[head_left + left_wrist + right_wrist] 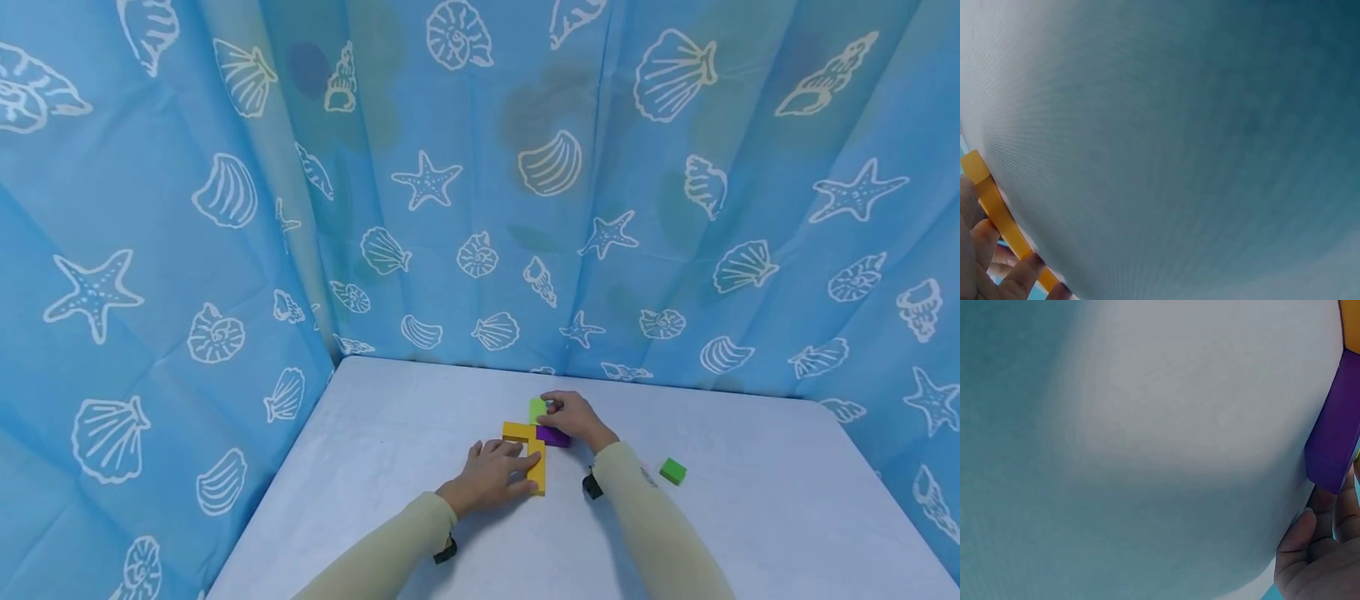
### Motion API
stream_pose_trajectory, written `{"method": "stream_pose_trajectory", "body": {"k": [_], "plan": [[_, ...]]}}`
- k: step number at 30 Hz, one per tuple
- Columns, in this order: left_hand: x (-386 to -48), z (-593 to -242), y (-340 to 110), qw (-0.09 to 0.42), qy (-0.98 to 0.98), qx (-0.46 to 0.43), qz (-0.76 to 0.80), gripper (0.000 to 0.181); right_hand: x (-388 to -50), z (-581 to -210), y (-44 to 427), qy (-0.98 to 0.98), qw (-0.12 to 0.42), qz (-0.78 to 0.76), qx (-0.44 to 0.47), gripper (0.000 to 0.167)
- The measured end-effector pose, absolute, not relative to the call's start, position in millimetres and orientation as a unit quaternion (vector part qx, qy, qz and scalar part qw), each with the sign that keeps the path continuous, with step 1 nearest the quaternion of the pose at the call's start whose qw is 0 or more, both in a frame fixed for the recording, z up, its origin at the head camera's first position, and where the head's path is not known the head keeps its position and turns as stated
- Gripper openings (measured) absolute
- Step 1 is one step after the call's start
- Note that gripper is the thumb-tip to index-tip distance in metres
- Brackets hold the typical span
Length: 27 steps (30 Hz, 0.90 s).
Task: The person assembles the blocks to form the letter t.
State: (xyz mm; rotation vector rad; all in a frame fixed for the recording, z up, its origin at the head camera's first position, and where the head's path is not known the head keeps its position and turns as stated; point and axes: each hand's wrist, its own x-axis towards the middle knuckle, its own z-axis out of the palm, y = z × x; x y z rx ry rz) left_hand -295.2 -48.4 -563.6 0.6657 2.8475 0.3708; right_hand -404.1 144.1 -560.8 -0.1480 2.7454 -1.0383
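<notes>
The head view is bright, both wrist views dimmer.

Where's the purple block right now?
In the head view, the purple block lies on the white table, just right of the yellow blocks and next to the person's right hand.

The person's right hand (pixel 573 418) hides part of the light-green rectangular block (pixel 536 411) in its grip. Beside those fingertips, the right wrist view's edge cuts off the purple oblong block (pixel 1336 422). Beneath the person's left hand (pixel 487 477), the yellow angular block (pixel 537 477) is partly covered.
</notes>
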Motion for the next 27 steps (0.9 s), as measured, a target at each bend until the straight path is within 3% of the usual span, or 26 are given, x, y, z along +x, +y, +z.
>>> {"method": "stream_pose_trajectory", "body": {"k": [27], "plan": [[-294.0,-561.3,-48.6,0.091,0.963,0.222,0.122,0.056,-405.1,-562.7,143.5,0.926,0.103,-0.36,-0.042,0.051]]}}
